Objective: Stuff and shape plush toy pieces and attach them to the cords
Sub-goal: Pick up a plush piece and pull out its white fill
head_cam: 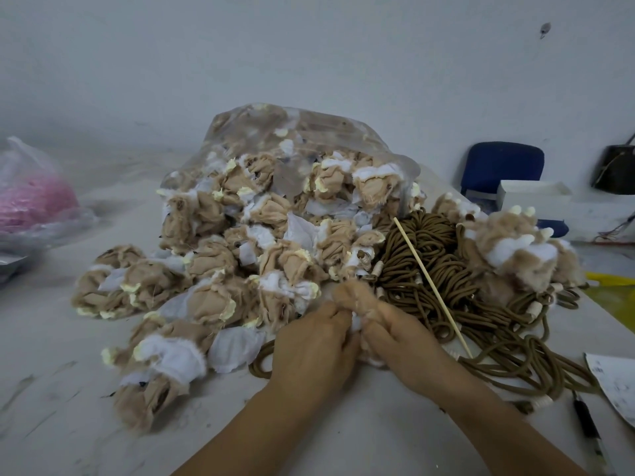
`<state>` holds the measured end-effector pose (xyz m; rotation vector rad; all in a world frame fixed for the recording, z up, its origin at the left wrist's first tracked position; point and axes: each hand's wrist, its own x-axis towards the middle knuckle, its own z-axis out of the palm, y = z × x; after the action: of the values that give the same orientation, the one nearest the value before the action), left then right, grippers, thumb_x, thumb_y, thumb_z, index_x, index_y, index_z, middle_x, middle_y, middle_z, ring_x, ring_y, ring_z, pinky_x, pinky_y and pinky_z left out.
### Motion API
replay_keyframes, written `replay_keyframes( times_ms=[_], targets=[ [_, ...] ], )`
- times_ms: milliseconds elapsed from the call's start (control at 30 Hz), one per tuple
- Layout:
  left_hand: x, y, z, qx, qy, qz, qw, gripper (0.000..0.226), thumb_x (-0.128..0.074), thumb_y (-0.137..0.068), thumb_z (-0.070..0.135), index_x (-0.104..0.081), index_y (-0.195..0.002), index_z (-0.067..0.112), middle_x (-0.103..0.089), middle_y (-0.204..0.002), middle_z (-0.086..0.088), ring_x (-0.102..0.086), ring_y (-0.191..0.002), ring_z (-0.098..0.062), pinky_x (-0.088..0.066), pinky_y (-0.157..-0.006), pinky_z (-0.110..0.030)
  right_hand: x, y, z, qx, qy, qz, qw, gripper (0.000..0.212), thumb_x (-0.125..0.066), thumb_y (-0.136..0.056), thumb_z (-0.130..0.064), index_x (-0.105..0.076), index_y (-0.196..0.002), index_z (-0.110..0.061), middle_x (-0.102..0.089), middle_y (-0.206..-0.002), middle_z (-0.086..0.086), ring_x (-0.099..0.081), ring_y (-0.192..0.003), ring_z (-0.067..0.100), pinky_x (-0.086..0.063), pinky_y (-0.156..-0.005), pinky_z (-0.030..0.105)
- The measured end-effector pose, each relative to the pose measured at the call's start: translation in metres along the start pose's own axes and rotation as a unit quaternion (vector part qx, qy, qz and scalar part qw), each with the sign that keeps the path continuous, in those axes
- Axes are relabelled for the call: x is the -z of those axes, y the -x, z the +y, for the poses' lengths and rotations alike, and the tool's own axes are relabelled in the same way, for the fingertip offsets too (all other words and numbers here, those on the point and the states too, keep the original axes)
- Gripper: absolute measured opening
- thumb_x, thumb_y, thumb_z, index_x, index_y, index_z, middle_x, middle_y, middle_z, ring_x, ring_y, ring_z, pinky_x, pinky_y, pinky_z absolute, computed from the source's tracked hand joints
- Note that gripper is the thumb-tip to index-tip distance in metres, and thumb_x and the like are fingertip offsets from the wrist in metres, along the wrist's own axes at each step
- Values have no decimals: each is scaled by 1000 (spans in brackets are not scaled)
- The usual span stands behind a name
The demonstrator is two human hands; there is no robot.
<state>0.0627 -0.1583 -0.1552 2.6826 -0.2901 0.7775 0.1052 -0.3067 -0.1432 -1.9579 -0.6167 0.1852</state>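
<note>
Both hands hold one tan plush piece point(355, 298) with white lining low in the middle of the table. My left hand point(312, 345) grips its left side and my right hand point(402, 338) grips its right side. A thin wooden stick point(431, 286) slants up from beside my right hand across a tangle of brown cords point(457, 290). A heap of unstuffed tan and white plush pieces point(220, 269) spills from a clear plastic bag point(309, 132) behind my hands. Several furry finished pieces point(515, 249) lie on the cords at the right.
A clear bag with pink material point(31, 197) sits at the far left. A blue chair point(501, 170) and a white box point(532, 194) stand at the back right. A pen point(589, 429), a paper sheet point(615, 383) and something yellow point(611, 290) lie at the right edge.
</note>
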Motion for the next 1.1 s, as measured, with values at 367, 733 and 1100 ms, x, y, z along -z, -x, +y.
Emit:
replay_keyframes(
  times_ms=[367, 733, 1100],
  targets=[
    [-9, 0, -1, 68, 234, -78, 967, 43, -35, -101, 39, -62, -129, 21, -52, -129, 7, -48, -119, -2, -38, -101, -22, 10, 1, -1, -25, -84, 32, 996, 30, -49, -98, -22, -58, -106, 6, -62, -103, 31, -65, -87, 27, -51, -79, 49],
    [-5, -2, -3, 124, 125, -35, 984, 16, -59, -95, 20, -60, -79, 16, -52, -87, 3, -47, -77, -9, -35, -63, -19, -11, 1, 5, 79, 170, 26, 982, 28, -44, -84, -35, -31, -60, -26, -41, -56, -6, -41, -57, 9, -32, -58, 33],
    [-1, -8, 1, 272, 404, -2, 874, 13, -65, -80, 35, -57, -86, 27, -63, -76, 8, -57, -66, -1, -49, -57, -19, -4, -1, 4, -8, -41, 3, 999, 29, -42, -79, -39, -64, -83, -21, -66, -75, 1, -57, -69, 5, -49, -61, 32]
  ],
)
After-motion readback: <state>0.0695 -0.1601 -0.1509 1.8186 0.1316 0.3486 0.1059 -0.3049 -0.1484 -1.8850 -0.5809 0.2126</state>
